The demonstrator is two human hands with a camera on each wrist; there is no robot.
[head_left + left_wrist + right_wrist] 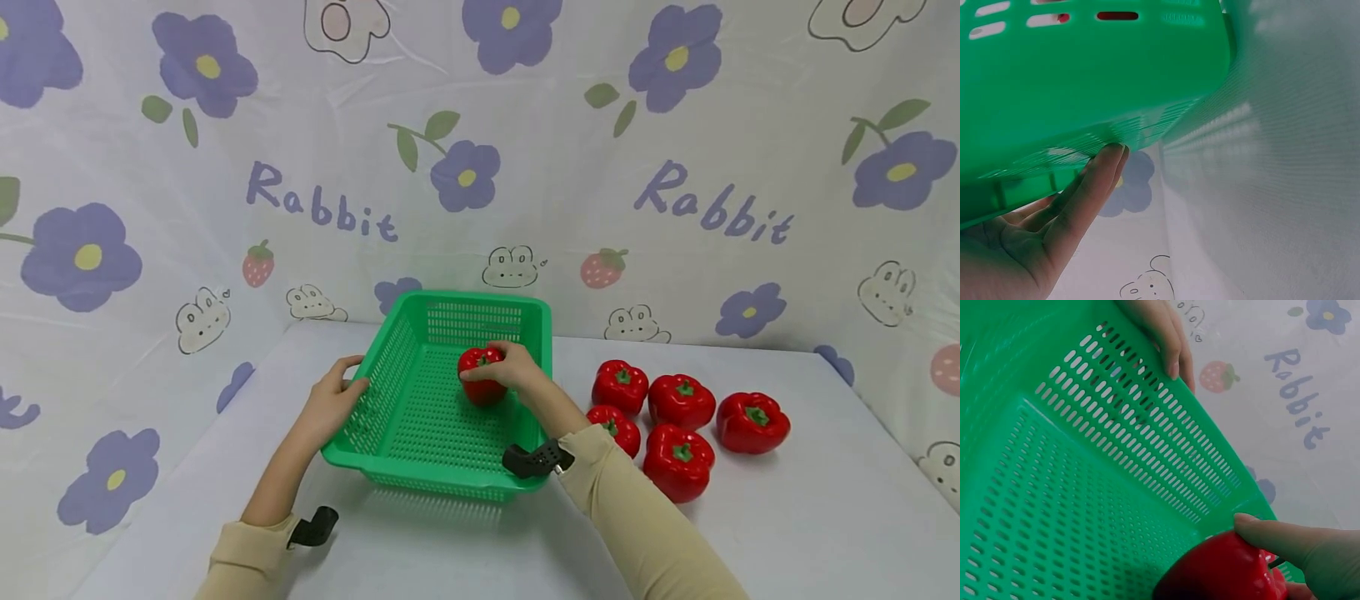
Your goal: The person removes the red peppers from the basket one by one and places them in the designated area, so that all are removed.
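A green slotted basket (390,379) stands on the white table. My right hand (504,367) reaches inside it and grips a red bell pepper (481,377) near the basket's far end; the right wrist view shows my thumb (1272,534) across the pepper (1222,575). My left hand (335,398) holds the basket's left rim, thumb over the edge. In the left wrist view its fingers (1094,181) lie against the basket's outer wall (1085,81).
Several more red bell peppers (678,408) lie on the table to the right of the basket. A flower and rabbit patterned cloth (480,167) hangs close behind and at both sides. A bare stretch of table (465,550) runs along the front.
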